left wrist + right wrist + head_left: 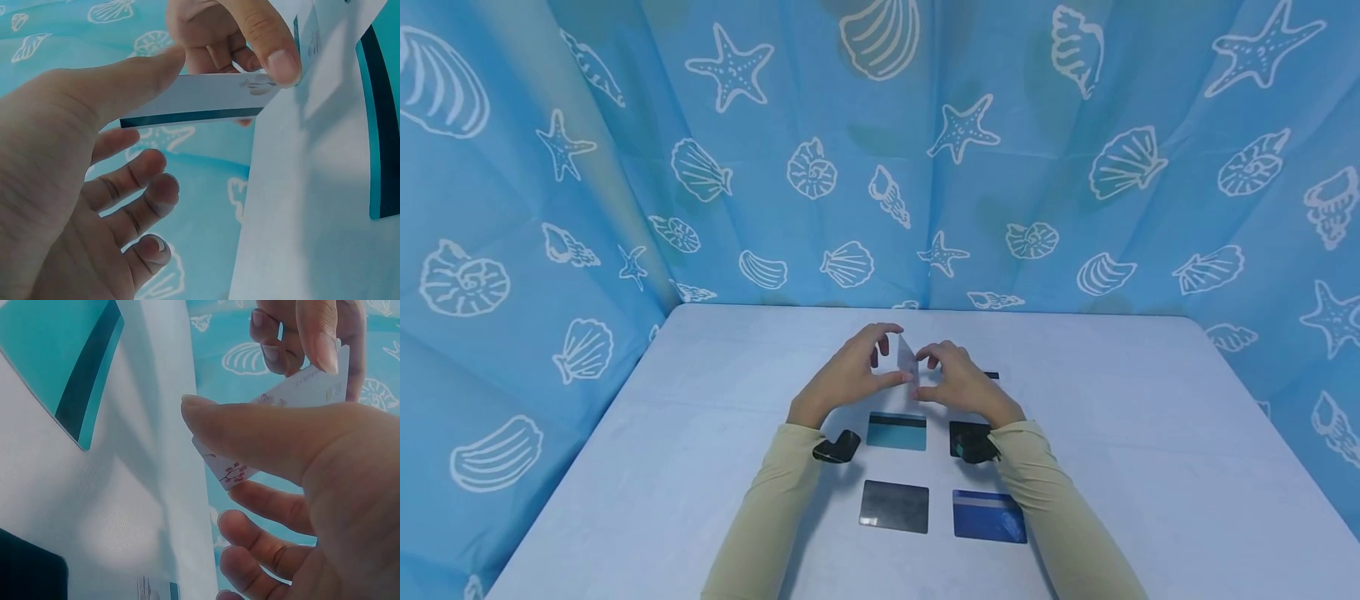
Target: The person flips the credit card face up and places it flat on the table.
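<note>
Both hands hold a white card (907,358) on edge above the far part of the table. My left hand (852,367) pinches it from the left, its thumb (125,84) along the card and the other fingers spread below. From the right, my right hand (958,379) pinches it between thumb (250,428) and index finger. A dark stripe runs along the card in the left wrist view; red blossom branches show on its other face in the right wrist view. Nearest below the hands lies a teal card (897,435) with a black stripe.
On the white table (700,467) lie a dark grey card (893,507), a blue card (985,512), and a black card (957,437) partly hidden by the right wrist camera. Behind the right hand, another card's striped edge (992,375) shows. A blue seashell curtain (850,208) hangs around the table.
</note>
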A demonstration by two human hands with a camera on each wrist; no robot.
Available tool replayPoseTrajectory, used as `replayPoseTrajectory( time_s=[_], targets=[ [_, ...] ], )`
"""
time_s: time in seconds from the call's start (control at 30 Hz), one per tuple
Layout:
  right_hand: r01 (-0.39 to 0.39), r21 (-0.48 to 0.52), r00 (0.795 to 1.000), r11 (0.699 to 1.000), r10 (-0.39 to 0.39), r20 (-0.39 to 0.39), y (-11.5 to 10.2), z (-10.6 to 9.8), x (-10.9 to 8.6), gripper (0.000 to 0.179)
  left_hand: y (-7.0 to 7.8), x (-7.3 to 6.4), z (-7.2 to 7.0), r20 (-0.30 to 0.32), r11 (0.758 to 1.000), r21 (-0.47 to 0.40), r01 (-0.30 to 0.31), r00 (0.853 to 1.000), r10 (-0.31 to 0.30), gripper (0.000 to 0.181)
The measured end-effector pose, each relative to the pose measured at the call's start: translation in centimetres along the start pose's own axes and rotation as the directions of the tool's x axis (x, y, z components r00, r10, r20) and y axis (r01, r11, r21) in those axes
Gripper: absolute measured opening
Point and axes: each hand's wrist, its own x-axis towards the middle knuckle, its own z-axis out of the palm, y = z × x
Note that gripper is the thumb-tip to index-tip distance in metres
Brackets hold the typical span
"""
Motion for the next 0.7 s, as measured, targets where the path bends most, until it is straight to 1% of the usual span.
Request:
replayPoseTrajectory(
  time_s=[0.23,0.37,0.6,0.7],
  targets=[
    [-0.013,0.001,1.000,1.000,0.013,-0.015,-0.18,-0.22,-0.21,0.063,-0.15,-0.07,-0.17,-0.012,1.000,0.001,0.003,1.000,-0.003,0.069],
    [-0.020,0.009,0.999,1.000,0.020,-0.026,-0.10,-0.42,-0.33,0.062,-0.28,-0.09,-0.27,-0.017,1.000,0.010,0.021,1.000,-0.021,0.069],
    [-0.039,0.014,0.999,0.999,0.040,-0.021,0.07,-0.78,-0.40,0.061,-0.42,-0.13,-0.51,-0.018,0.999,0.020,0.038,0.999,-0.038,0.069],
    [-0.041,0.013,0.999,0.999,0.041,-0.028,0.20,-0.86,-0.32,0.061,-0.49,-0.21,-0.57,-0.020,0.998,0.040,0.050,0.999,-0.049,0.070]
  ],
)
